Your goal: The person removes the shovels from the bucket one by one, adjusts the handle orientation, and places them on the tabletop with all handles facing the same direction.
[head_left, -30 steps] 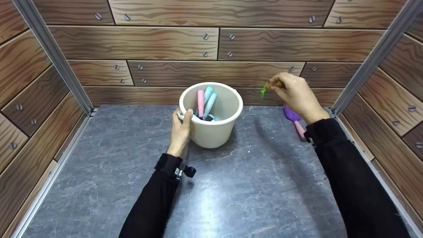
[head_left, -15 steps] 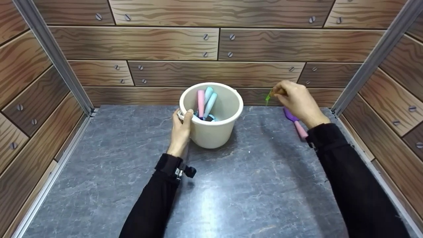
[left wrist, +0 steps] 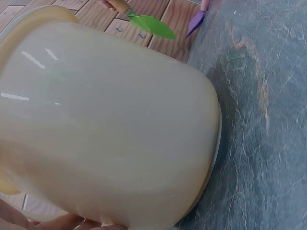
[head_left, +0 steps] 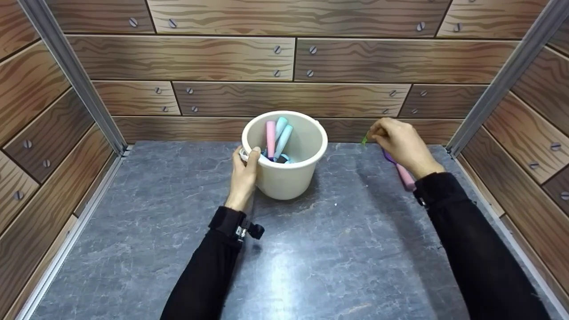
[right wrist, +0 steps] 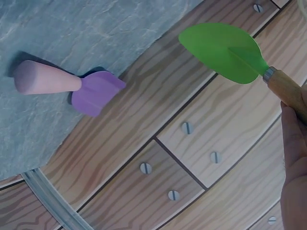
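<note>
Left hand (head_left: 243,173) on the near left side of a cream bucket (head_left: 286,182); thumb over the rim, other fingers around the outside, so the rim is pinched between them; bucket upright on the grey marbled bench (head_left: 169,231), a little short of the back wall (head_left: 231,98); inside it, handles stand up and lean: one pink handle (head_left: 270,140), two pale blue handles (head_left: 283,141); the tool ends below are partly hidden and hard to make out.

Right hand (head_left: 402,144) well apart from the bucket, to its right, near the back wall; fingers pinch the wooden handle (right wrist: 288,93) of a green trowel (right wrist: 235,52); metal collar (right wrist: 270,74) between handle and blade; leaf-shaped blade points downward, held above the bench, apart from it in both wrist views; from the head most of the trowel is hidden by the fingers.

Purple scoop (right wrist: 98,93) with a pink grip lies on the bench below the right hand, at the foot of the wall; grip end toward the person; blade partly covered by the hand in the head view.

Walls carry a printed plank-and-screw pattern; grey metal strips run up both corners; black sleeves (head_left: 484,249) on both arms.
</note>
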